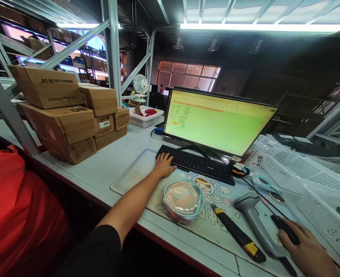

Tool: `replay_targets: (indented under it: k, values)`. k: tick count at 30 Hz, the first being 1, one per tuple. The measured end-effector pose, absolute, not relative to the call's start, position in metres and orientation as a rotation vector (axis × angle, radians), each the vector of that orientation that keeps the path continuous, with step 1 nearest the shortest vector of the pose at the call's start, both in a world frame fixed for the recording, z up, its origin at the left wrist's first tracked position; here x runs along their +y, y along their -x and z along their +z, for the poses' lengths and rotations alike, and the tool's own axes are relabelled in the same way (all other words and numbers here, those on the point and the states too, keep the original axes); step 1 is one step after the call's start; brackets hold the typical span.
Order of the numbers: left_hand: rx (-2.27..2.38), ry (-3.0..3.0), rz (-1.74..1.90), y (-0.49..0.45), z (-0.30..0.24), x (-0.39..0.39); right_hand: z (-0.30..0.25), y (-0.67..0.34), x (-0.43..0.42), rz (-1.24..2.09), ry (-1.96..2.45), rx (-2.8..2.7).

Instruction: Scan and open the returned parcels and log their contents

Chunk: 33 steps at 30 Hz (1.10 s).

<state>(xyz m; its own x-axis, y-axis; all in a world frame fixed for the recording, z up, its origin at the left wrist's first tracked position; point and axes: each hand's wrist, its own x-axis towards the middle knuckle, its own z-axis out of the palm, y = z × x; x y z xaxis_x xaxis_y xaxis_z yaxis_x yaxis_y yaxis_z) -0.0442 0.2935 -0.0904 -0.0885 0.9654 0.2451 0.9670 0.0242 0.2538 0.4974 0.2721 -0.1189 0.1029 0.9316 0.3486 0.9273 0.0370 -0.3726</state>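
Note:
My left hand (pixel 164 165) rests with fingers spread on the left end of a black keyboard (pixel 197 163). At the lower right my right hand (pixel 305 250) lies curled over a black mouse (pixel 285 229). The monitor (pixel 217 121) behind the keyboard shows a green spreadsheet. On the desk mat (pixel 138 171) between my arms sit a round bagged item with a teal rim (pixel 183 200), a black and yellow utility knife (pixel 237 236) and a grey handheld barcode scanner (pixel 255 221).
Stacked cardboard boxes (pixel 68 115) stand at the left of the white table (pixel 100 169). A white basket (pixel 145 117) and a small fan (pixel 141 84) sit behind them. White perforated baskets (pixel 311 169) lie at the right. Metal shelving uprights (pixel 113 50) rise at the left. Red fabric (pixel 14 215) fills the lower left.

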Motion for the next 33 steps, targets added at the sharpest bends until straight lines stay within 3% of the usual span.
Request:
replay_targets:
  k: [33]
  values:
    - [-2.256,2.116,-0.581,0.0446,-0.0914,0.2946,-0.1143,-0.4903,0.2695,-0.039,1.926,-1.821]
